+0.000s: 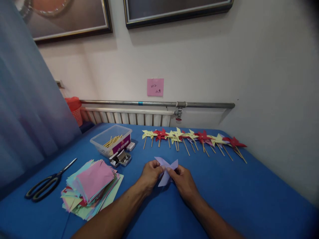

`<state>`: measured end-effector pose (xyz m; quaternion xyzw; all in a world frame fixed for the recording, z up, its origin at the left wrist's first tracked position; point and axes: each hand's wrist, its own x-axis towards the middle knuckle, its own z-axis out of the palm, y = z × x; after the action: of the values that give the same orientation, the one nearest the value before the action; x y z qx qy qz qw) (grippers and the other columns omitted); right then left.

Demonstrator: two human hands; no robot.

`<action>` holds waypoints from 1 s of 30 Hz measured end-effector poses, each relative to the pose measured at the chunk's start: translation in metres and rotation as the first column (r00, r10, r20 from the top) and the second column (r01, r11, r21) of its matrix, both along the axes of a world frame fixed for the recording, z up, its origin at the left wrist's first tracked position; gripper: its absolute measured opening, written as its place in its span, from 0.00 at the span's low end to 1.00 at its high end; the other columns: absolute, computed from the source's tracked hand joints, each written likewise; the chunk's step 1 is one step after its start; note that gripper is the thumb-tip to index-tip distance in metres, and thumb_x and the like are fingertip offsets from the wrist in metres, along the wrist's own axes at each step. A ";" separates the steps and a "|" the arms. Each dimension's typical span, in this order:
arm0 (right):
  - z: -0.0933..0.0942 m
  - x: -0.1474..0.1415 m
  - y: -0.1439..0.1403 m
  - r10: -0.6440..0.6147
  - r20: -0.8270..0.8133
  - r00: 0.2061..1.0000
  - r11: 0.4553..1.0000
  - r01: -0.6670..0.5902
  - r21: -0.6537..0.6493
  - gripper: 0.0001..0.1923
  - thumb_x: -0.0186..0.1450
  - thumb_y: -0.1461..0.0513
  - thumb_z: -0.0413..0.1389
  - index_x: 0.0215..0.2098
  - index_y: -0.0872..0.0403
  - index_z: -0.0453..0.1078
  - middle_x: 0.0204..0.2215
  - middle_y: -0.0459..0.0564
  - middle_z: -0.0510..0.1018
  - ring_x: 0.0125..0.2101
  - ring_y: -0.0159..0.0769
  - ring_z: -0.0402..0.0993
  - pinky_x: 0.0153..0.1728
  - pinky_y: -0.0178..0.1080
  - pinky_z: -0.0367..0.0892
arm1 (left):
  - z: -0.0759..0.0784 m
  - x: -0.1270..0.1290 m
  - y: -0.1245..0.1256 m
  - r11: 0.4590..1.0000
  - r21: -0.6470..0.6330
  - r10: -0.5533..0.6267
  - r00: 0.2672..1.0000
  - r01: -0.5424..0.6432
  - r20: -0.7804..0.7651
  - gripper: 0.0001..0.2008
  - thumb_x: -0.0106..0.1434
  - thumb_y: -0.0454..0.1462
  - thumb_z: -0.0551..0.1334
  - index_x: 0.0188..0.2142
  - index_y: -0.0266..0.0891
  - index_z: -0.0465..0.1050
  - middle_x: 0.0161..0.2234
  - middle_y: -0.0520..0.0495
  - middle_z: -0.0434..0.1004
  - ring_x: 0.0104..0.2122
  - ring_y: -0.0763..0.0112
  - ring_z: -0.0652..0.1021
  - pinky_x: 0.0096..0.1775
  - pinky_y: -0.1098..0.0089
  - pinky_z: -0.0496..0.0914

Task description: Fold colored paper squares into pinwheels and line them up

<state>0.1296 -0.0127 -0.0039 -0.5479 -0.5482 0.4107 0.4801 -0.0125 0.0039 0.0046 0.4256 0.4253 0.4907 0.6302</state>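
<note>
A lavender paper pinwheel (163, 179) is held over the blue tabletop, its blades folded in toward the centre. My left hand (150, 175) pinches it from the left, thumb near the middle. From the other side my right hand (183, 182) grips it, thumb also pressed near the centre. Whether a pin or stick is in it is hidden by my fingers. Beyond my hands lies a row of finished-looking yellow, red and purple pinwheels (176, 133) on thin wooden sticks.
Left of my hands lie a stack of coloured paper (96, 179) and black-handled scissors (53, 181). Behind the paper stand a clear plastic box (99, 146) with wooden sticks (112, 141) and a small open box of metal pins (125, 158). A radiator (129, 117) runs along the wall.
</note>
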 end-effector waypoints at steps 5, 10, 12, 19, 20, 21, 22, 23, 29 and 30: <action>0.000 -0.001 0.001 0.025 -0.060 0.998 1.000 -0.025 -0.001 0.17 0.58 0.51 0.59 0.34 0.56 0.76 0.27 0.49 0.81 0.28 0.40 0.74 0.28 0.38 0.67 | -0.002 0.000 0.001 1.000 0.007 -0.007 1.000 0.007 -0.003 0.15 0.44 0.41 0.71 0.23 0.38 0.66 0.16 0.56 0.66 0.17 0.79 0.64 0.22 0.74 0.57; -0.004 -0.001 0.004 0.069 -0.142 0.988 0.998 -0.070 -0.005 0.17 0.56 0.52 0.62 0.35 0.56 0.76 0.28 0.49 0.81 0.29 0.40 0.74 0.30 0.39 0.68 | -0.005 -0.001 0.002 1.000 -0.005 -0.008 1.000 0.008 0.000 0.13 0.45 0.39 0.70 0.25 0.36 0.69 0.18 0.55 0.69 0.17 0.78 0.66 0.23 0.74 0.58; -0.006 -0.001 0.005 0.064 -0.175 0.982 0.998 -0.067 -0.015 0.18 0.55 0.51 0.63 0.36 0.56 0.76 0.28 0.49 0.81 0.29 0.41 0.74 0.31 0.39 0.68 | -0.004 -0.001 0.002 1.000 -0.014 -0.020 0.999 0.020 0.039 0.12 0.44 0.38 0.70 0.26 0.35 0.70 0.19 0.53 0.71 0.18 0.77 0.68 0.25 0.73 0.60; -0.002 -0.001 0.005 0.107 -0.228 0.968 0.989 -0.127 -0.077 0.17 0.53 0.52 0.64 0.34 0.57 0.76 0.27 0.49 0.81 0.27 0.38 0.73 0.30 0.37 0.66 | 0.006 -0.005 -0.001 0.997 -0.075 -0.007 0.999 0.010 0.037 0.10 0.39 0.35 0.70 0.24 0.33 0.74 0.20 0.49 0.75 0.20 0.74 0.72 0.27 0.72 0.65; 0.000 -0.001 0.005 0.121 -0.237 0.964 0.986 -0.145 -0.087 0.17 0.52 0.53 0.65 0.33 0.57 0.76 0.27 0.48 0.80 0.27 0.37 0.72 0.29 0.37 0.65 | 0.008 -0.006 -0.001 0.996 -0.077 -0.031 0.999 0.032 0.023 0.10 0.39 0.35 0.70 0.24 0.32 0.76 0.21 0.48 0.76 0.20 0.72 0.73 0.27 0.71 0.66; 0.002 0.000 0.004 0.130 -0.243 0.961 0.983 -0.157 -0.093 0.17 0.52 0.53 0.66 0.32 0.57 0.75 0.26 0.48 0.80 0.26 0.36 0.71 0.29 0.37 0.65 | 0.008 -0.008 0.000 0.995 -0.078 -0.062 0.998 0.062 0.013 0.11 0.39 0.35 0.70 0.25 0.31 0.77 0.22 0.47 0.77 0.21 0.71 0.74 0.27 0.71 0.66; 0.003 0.000 0.003 0.138 -0.249 0.959 0.981 -0.167 -0.098 0.18 0.51 0.52 0.67 0.32 0.57 0.75 0.25 0.47 0.80 0.25 0.36 0.71 0.29 0.36 0.65 | 0.009 -0.009 0.000 0.993 -0.077 -0.091 0.996 0.091 0.007 0.12 0.39 0.35 0.70 0.26 0.31 0.78 0.22 0.45 0.78 0.22 0.71 0.74 0.28 0.71 0.66; 0.005 0.000 0.003 0.146 -0.259 0.955 0.979 -0.176 -0.098 0.18 0.51 0.52 0.67 0.32 0.58 0.75 0.25 0.47 0.80 0.25 0.35 0.71 0.28 0.36 0.64 | 0.009 -0.010 0.001 0.991 -0.075 -0.110 0.994 0.110 0.005 0.12 0.39 0.35 0.70 0.27 0.30 0.79 0.23 0.45 0.79 0.22 0.70 0.74 0.28 0.71 0.66; 0.006 -0.003 0.001 0.124 -0.337 0.933 0.981 -0.166 -0.099 0.22 0.50 0.50 0.69 0.34 0.58 0.78 0.25 0.48 0.81 0.27 0.38 0.74 0.30 0.37 0.67 | 0.001 -0.007 0.002 0.997 -0.071 0.008 1.000 -0.008 0.000 0.10 0.38 0.35 0.71 0.22 0.32 0.75 0.19 0.48 0.75 0.19 0.74 0.71 0.24 0.73 0.63; 0.005 -0.003 0.001 0.114 -0.358 0.927 0.983 -0.158 -0.097 0.22 0.51 0.50 0.69 0.35 0.58 0.78 0.26 0.49 0.81 0.28 0.39 0.75 0.31 0.38 0.68 | 0.000 -0.006 0.002 0.998 -0.068 0.014 1.000 -0.014 0.003 0.10 0.38 0.35 0.71 0.22 0.32 0.75 0.19 0.48 0.75 0.19 0.74 0.70 0.24 0.73 0.63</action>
<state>0.1263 -0.0121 0.0012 -0.4551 -0.4640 0.5674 0.5056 -0.0188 0.0059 0.0044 0.4000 0.4437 0.4810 0.6417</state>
